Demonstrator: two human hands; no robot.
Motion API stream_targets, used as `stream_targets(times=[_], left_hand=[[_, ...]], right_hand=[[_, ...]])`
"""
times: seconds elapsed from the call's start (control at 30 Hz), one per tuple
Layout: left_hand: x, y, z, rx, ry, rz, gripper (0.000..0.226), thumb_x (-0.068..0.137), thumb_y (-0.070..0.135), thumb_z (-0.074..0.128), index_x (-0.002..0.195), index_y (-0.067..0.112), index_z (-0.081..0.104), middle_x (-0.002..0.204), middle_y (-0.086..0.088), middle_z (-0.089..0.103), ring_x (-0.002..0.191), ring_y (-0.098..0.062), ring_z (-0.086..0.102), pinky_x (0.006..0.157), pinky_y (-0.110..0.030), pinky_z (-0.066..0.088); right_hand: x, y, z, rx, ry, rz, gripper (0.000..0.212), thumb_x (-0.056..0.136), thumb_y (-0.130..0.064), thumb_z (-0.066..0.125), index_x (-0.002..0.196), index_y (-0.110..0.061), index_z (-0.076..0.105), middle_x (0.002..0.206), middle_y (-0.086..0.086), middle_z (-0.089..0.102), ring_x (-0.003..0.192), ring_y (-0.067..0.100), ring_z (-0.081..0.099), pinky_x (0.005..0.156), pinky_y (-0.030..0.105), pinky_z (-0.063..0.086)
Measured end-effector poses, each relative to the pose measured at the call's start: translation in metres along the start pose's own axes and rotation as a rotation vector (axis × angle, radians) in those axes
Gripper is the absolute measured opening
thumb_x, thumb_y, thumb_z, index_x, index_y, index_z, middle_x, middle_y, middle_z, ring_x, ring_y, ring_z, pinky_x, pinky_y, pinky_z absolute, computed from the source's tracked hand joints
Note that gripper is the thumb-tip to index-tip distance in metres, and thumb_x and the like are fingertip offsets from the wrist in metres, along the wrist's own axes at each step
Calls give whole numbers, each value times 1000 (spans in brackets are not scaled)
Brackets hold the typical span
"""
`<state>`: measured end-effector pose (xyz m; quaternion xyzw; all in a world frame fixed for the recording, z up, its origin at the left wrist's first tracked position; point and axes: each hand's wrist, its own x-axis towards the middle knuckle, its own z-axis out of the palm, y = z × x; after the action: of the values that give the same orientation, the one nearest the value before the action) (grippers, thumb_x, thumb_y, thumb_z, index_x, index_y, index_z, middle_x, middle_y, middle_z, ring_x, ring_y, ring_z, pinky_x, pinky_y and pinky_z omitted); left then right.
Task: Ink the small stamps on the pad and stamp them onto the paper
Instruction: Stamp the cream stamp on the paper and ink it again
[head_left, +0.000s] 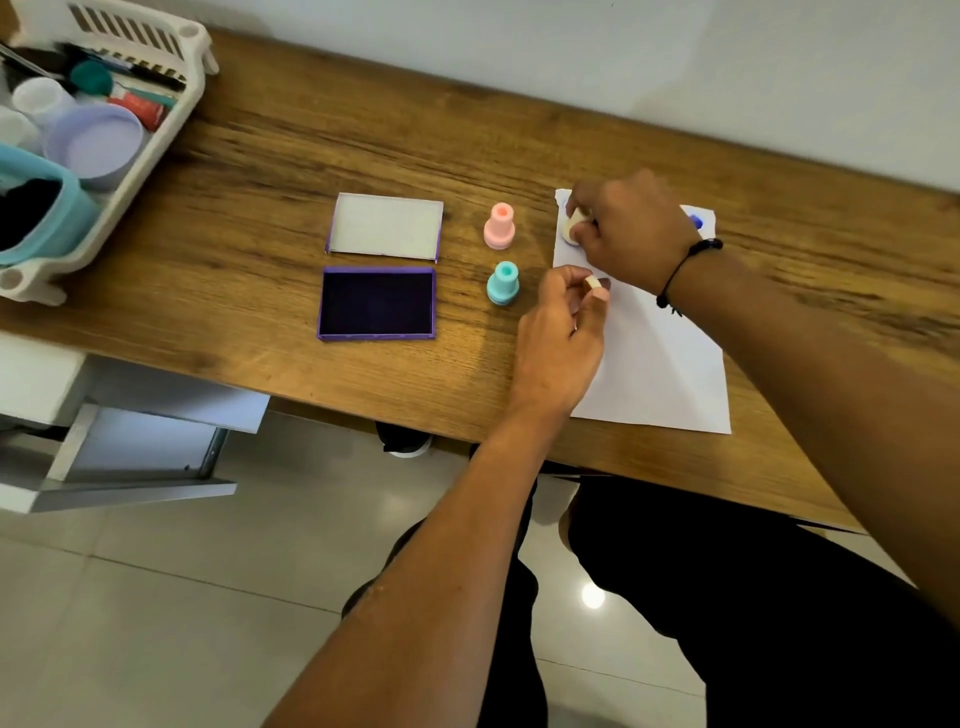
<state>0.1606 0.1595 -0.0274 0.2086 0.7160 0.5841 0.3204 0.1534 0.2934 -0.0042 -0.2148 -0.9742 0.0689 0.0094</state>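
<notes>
R hand (631, 234) pinching cream stamp (571, 227), pressed on paper (660, 364) near top-left corner. L hand (563, 332) gripping small cream cap (592, 283) at paper's left edge. Ink pad (377, 303) open on tabletop (291, 150), lid (385, 224) just behind. Pink stamp (500, 226) & teal stamp (503, 283) upright btw pad and paper.

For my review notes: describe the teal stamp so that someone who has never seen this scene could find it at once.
On the wooden desk, find the open purple ink pad with its dark inked face. Just right of it, before the white paper, two small bottle-shaped stamps stand upright. The teal stamp is the nearer one; the pink stamp stands behind it.
</notes>
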Motion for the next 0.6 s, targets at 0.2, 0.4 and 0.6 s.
stream_targets(times=[0.2, 0.4, 0.6], left_hand=[[0, 0, 0, -17, 4, 5, 22, 94, 21, 46, 112, 10, 48, 118, -8, 66, 113, -14, 58, 87, -22, 41], [0, 0, -2, -7, 1, 59, 23, 94, 19, 46, 113, 6, 47, 117, -9, 66, 112, -15, 58, 87, -20, 42], [-1, 0, 0, 6, 8, 73, 23, 94, 19, 46, 113, 6, 47, 117, -9, 66, 109, -11, 58, 84, -16, 42]], right_hand=[[5, 2, -1, -20, -56, -36, 26, 86, -14, 52, 106, -1, 61, 98, 28, 67, 90, 45, 58, 74, 43, 46], [10, 3, -5, -21, -108, -59, 24, 82, -11, 53, 103, -1, 60, 94, 27, 67, 86, 42, 59, 71, 42, 49], [10, 2, -5, -17, -113, -55, 25, 80, -11, 53, 102, -2, 60, 93, 25, 67, 86, 43, 58, 71, 43, 50]])
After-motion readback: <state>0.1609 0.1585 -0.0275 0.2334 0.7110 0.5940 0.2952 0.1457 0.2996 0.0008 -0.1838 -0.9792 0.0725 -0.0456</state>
